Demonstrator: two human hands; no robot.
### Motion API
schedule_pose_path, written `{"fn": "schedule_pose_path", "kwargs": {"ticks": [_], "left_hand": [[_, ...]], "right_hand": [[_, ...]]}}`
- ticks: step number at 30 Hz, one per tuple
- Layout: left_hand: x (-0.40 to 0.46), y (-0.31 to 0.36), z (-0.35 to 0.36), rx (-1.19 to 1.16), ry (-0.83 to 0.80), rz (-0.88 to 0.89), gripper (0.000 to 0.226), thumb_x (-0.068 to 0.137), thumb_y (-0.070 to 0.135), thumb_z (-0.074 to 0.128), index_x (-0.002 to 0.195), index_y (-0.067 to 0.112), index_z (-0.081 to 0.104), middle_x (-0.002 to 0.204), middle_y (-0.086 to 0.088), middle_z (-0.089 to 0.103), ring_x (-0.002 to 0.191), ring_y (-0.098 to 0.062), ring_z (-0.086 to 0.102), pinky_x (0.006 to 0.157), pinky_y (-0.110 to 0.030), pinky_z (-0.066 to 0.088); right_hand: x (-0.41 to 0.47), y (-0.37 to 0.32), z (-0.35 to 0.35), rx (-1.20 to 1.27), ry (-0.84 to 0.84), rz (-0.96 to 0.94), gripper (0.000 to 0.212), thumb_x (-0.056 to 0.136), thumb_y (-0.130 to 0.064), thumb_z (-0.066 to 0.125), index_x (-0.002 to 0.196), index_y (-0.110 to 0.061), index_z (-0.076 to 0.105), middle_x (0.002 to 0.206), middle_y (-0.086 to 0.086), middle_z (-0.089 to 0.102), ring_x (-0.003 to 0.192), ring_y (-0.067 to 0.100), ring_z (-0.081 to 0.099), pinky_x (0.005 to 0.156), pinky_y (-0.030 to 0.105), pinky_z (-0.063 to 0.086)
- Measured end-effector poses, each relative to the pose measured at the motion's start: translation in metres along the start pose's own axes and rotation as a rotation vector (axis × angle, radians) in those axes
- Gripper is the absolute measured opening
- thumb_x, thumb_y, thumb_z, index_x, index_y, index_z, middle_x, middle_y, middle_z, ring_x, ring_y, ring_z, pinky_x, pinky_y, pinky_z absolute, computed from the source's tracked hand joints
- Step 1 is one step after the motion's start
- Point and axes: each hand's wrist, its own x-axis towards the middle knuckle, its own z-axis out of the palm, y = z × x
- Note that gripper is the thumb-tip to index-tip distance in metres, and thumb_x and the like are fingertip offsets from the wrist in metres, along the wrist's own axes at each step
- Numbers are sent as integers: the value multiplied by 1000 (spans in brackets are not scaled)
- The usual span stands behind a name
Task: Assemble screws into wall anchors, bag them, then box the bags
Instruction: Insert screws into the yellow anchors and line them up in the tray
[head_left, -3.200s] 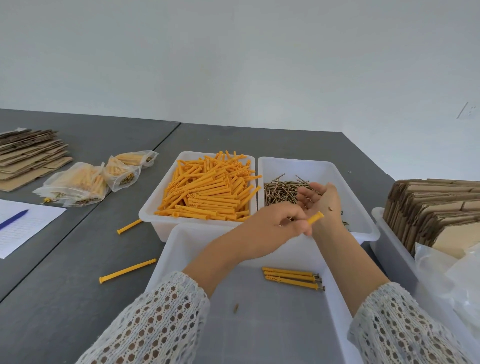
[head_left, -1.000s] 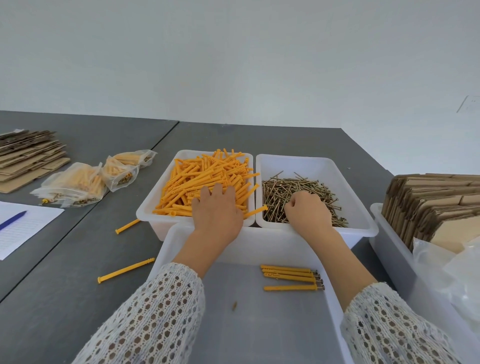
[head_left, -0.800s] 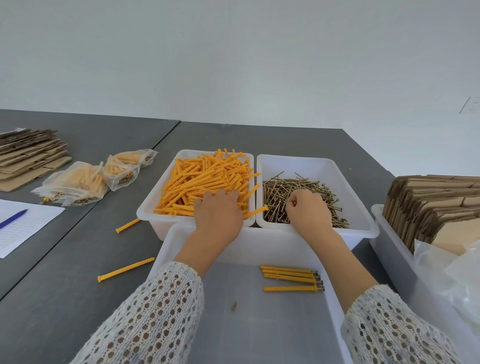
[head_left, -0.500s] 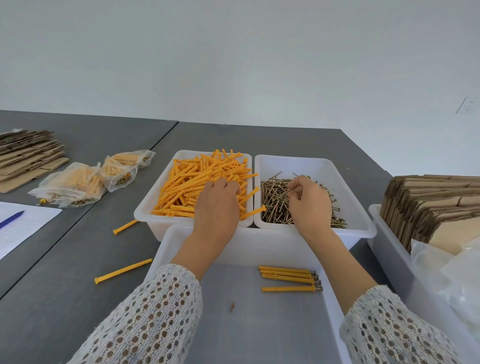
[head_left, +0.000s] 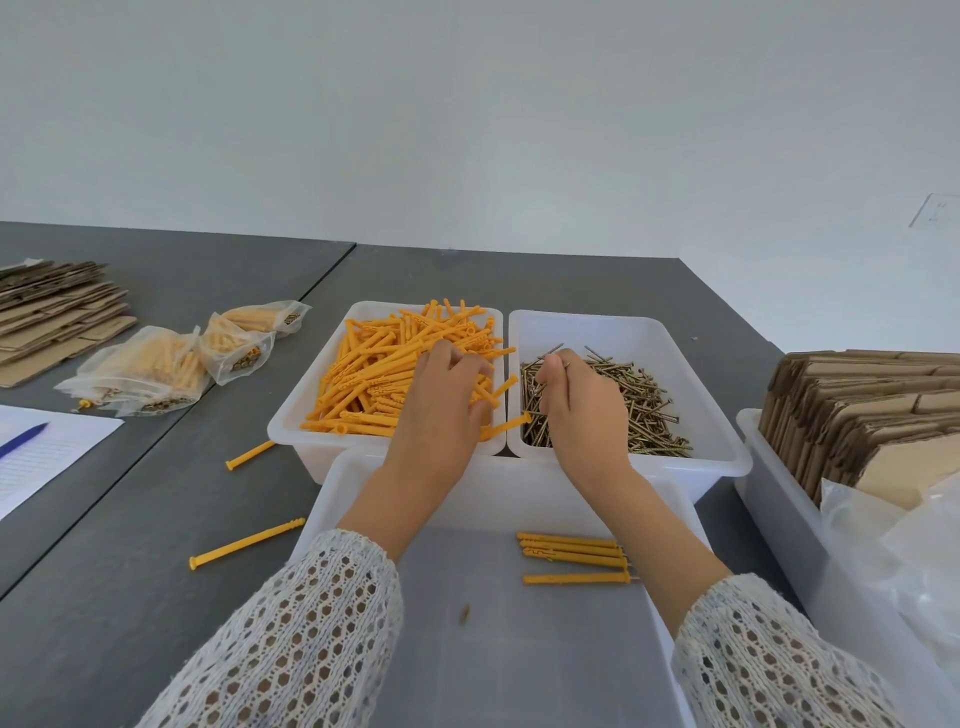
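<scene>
The left hand (head_left: 441, 400) lies palm-down in the white plastic bin of orange plastic wall anchors (head_left: 395, 364). Its fingers (head_left: 457, 358) are loosely curled into the heap, and I cannot tell whether they have closed on an anchor. The anchors lie directly under and ahead of those fingers, most with their long axis running away from the person and slanting to the right.

The right hand (head_left: 582, 400) is in the neighbouring white plastic bin of thin brass-coloured screws (head_left: 644, 400), at its left side. Thumb and forefinger pinch one screw (head_left: 568, 382), which stands nearly upright along the hand. The rest of the heap lies just right of and below the fingers, mostly flat and pointing many ways.

The two hands are close together, with the rims of the two bins between them. Joining the parts would likely call for turning the screw in line with an anchor's open end.

Four assembled orange anchors with screw heads showing (head_left: 571, 556) lie side by side, long axis left to right, in the near white tray (head_left: 332, 499). On the grey tabletop (head_left: 156, 519) to the left lie clear filled bags (head_left: 150, 374); their small printed labels are too small to read. No other writing is legible.
</scene>
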Motion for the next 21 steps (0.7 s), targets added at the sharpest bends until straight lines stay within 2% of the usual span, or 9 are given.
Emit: {"fn": "schedule_pose_path", "kwargs": {"ticks": [4, 7, 10, 13, 15, 17, 21], "left_hand": [[-1, 2, -5, -52, 15, 18, 22, 92, 10, 67, 113, 14, 68, 107, 3, 49, 104, -14, 50, 82, -22, 46], [-2, 4, -6, -20, 52, 52, 15, 100, 15, 52, 104, 14, 66, 100, 2, 54, 87, -15, 53, 66, -30, 47], [-4, 10, -9, 61, 130, 71, 25, 106, 33, 38, 88, 21, 50, 78, 9, 48, 66, -12, 46, 49, -25, 31], [-6, 16, -16, 76, 181, 57, 46, 103, 52, 24, 71, 24, 40, 57, 9, 40, 49, -10, 39, 41, -26, 23], [-8, 20, -18, 48, 180, 51, 57, 99, 64, 14, 60, 27, 34, 49, 7, 37, 43, -9, 34, 42, -27, 19], [-9, 25, -19, 34, 156, 59, 70, 93, 73, 5, 56, 22, 37, 47, 5, 40, 43, -12, 36, 43, -28, 20], [-12, 32, -19, 0, 160, 91, 61, 92, 72, 6, 55, 27, 23, 46, 8, 23, 43, -8, 23, 46, -25, 14]], "right_hand": [[-1, 0, 1, 24, 32, 3, 45, 106, -33, 26, 83, -9, 56, 60, 1, 49, 53, 18, 47, 51, 31, 30], [1, 2, 0, 128, 85, 92, 47, 106, -31, 29, 78, -6, 58, 62, 5, 52, 59, 21, 50, 56, 35, 36], [3, 3, 0, 183, 113, 178, 48, 105, -32, 29, 74, -7, 55, 68, 9, 54, 65, 22, 51, 62, 37, 39], [4, 4, 0, 181, 110, 225, 46, 107, -31, 31, 64, -17, 42, 63, 2, 45, 59, 16, 42, 57, 32, 32], [6, 5, -1, 224, 97, 250, 49, 107, -32, 32, 60, -19, 38, 57, 0, 42, 54, 15, 39, 54, 34, 33], [6, 3, -1, 263, 97, 260, 52, 107, -34, 33, 57, -18, 35, 52, -2, 38, 50, 12, 35, 52, 33, 30], [4, 0, -3, 320, 112, 265, 57, 105, -42, 33, 52, -20, 29, 47, -6, 29, 45, 9, 25, 50, 32, 25]]}}
